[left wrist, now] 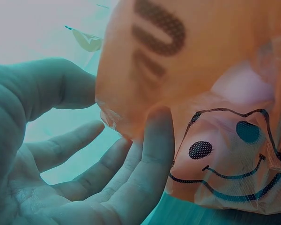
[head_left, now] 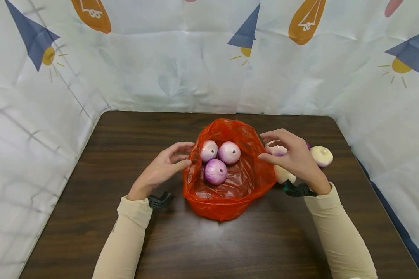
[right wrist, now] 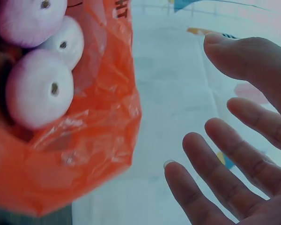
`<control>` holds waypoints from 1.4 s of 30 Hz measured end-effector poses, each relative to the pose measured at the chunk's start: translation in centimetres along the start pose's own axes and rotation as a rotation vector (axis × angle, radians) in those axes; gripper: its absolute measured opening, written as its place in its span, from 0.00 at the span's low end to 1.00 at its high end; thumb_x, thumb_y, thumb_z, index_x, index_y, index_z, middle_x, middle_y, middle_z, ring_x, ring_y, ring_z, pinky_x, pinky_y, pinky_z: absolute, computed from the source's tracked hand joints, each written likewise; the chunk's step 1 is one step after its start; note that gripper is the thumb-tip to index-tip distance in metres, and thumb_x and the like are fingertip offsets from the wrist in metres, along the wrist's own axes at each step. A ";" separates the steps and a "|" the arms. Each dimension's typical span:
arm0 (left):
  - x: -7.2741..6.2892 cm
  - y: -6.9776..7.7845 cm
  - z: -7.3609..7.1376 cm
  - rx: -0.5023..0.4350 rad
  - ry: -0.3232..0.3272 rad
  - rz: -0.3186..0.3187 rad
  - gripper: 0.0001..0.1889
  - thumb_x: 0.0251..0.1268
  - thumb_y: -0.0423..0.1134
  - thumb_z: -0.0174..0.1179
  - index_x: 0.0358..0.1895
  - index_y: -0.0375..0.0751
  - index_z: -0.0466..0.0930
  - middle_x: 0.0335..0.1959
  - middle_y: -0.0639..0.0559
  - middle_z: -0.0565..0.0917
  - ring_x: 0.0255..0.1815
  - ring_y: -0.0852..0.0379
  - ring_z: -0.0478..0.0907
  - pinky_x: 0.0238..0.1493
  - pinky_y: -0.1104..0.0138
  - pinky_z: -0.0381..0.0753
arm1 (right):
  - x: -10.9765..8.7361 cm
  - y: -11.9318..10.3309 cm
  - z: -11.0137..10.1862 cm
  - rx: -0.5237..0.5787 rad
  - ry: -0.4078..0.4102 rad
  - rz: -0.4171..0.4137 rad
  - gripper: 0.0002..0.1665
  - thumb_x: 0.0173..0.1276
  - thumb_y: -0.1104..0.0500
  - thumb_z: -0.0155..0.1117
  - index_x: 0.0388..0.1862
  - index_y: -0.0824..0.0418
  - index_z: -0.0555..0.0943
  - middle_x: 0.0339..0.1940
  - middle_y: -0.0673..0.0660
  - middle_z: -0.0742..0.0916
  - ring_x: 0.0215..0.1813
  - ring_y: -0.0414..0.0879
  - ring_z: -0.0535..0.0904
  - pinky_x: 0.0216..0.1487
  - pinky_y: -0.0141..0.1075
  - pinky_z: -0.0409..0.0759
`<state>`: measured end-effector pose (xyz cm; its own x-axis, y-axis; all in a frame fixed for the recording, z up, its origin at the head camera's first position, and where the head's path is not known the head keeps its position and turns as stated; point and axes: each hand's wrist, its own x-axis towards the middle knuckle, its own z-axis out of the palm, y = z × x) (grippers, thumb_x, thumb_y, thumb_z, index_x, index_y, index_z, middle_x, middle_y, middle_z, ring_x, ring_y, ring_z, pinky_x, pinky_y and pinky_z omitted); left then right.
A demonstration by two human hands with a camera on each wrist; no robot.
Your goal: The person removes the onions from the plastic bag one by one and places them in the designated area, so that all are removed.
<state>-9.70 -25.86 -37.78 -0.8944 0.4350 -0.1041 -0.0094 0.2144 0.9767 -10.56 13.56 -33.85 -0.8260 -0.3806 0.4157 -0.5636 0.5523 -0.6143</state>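
A red plastic bag [head_left: 223,209] stands with its mouth spread wide. Inside lie three peeled purple-white onions [head_left: 215,171], grouped toward the left; two of them also show in the right wrist view, with a third onion [right wrist: 40,89] nearest. At the bag's left rim is my left hand [head_left: 164,166], fingers apart and gently bent, fingertips right at the plastic. In the left wrist view one fingertip overlaps the bag's printed side [left wrist: 150,70]. My right hand [head_left: 291,155] hovers by the right rim, thumb and fingers spread, with a gap to the bag in its wrist view.
Several more onions lie right of the bag, partly behind my right hand, among them a pale onion [head_left: 322,156] and another onion [head_left: 284,176]. The dark wooden table [head_left: 125,139] is bounded by a printed white curtain [head_left: 195,77] at back and sides.
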 end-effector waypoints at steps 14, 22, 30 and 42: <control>-0.1 0.2 -0.1 -0.001 -0.011 0.009 0.30 0.72 0.36 0.64 0.75 0.50 0.67 0.73 0.45 0.72 0.70 0.41 0.76 0.58 0.63 0.86 | 2.8 -1.4 2.5 0.099 -0.049 -0.075 0.29 0.56 0.63 0.83 0.57 0.51 0.85 0.47 0.51 0.89 0.47 0.32 0.84 0.52 0.30 0.85; 0.0 0.2 -0.1 -0.030 -0.007 0.033 0.30 0.71 0.33 0.64 0.75 0.46 0.67 0.73 0.44 0.72 0.68 0.42 0.77 0.54 0.65 0.86 | 3.8 -1.4 4.4 0.166 -0.087 -0.061 0.28 0.59 0.61 0.81 0.59 0.53 0.84 0.48 0.54 0.89 0.48 0.42 0.87 0.55 0.35 0.87; 0.0 0.3 0.1 -0.029 -0.028 0.054 0.30 0.72 0.32 0.63 0.75 0.44 0.67 0.73 0.41 0.71 0.68 0.39 0.78 0.53 0.66 0.86 | 4.0 -1.2 6.7 0.225 -0.163 -0.046 0.27 0.60 0.61 0.80 0.59 0.57 0.84 0.49 0.58 0.89 0.47 0.54 0.88 0.52 0.40 0.88; 0.0 0.2 0.2 -0.029 -0.029 0.052 0.30 0.72 0.31 0.63 0.75 0.42 0.67 0.73 0.40 0.71 0.67 0.39 0.78 0.52 0.67 0.85 | 3.3 -0.6 10.1 0.194 -0.301 -0.072 0.27 0.62 0.55 0.80 0.59 0.58 0.83 0.52 0.59 0.88 0.49 0.51 0.89 0.49 0.45 0.89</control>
<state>-9.63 -25.60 -37.68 -0.8809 0.4697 -0.0583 0.0229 0.1654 0.9860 -12.85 4.49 -38.87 -0.7297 -0.6306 0.2642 -0.5851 0.3760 -0.7185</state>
